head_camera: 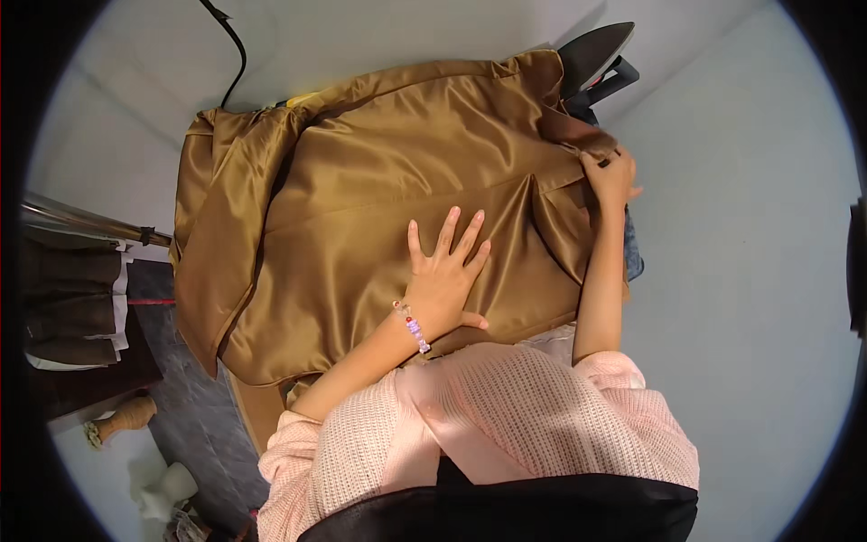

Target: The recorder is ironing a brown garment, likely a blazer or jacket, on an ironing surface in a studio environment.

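A shiny golden-brown satin garment (379, 176) lies spread out before me, with seams across it and folds at its left side. My left hand (447, 271), a beaded bracelet on its wrist, rests flat on the satin with its fingers spread. At the garment's right edge my right hand (613, 173) pinches a fold of the cloth between thumb and fingers. A clothes iron (596, 57) stands tilted beyond the garment's far right corner, its soleplate partly in view. What lies beneath the satin is mostly hidden.
Blue cloth (634, 247) shows under the right edge. A black cable (238, 57) rises at the far left. On the left are a metal rail (95, 220), hanging dark clothes (71, 291), a vase-like object (129, 417) and a white mannequin-like form (169, 488). Walls stand behind and at right.
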Demonstrator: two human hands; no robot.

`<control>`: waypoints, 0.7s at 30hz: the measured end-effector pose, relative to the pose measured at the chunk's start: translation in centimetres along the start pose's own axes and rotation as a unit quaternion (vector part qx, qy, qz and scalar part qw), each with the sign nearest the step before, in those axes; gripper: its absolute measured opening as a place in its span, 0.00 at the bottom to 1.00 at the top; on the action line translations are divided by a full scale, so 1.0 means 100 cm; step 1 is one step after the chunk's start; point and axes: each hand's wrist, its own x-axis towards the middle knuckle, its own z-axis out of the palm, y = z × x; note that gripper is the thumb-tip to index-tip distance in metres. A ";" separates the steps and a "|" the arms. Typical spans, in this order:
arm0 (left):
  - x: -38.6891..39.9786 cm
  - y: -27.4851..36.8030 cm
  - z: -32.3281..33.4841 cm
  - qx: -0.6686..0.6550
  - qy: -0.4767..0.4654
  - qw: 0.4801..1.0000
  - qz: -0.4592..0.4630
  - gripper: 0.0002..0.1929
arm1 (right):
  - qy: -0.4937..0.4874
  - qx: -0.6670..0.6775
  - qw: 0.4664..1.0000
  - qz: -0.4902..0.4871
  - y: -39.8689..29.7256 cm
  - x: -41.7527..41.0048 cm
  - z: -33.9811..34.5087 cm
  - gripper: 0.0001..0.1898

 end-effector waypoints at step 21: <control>-0.089 -0.032 -0.040 -0.138 0.027 0.990 -0.010 0.06 | -0.366 -0.106 0.704 -0.600 -0.067 -0.174 -0.085 0.42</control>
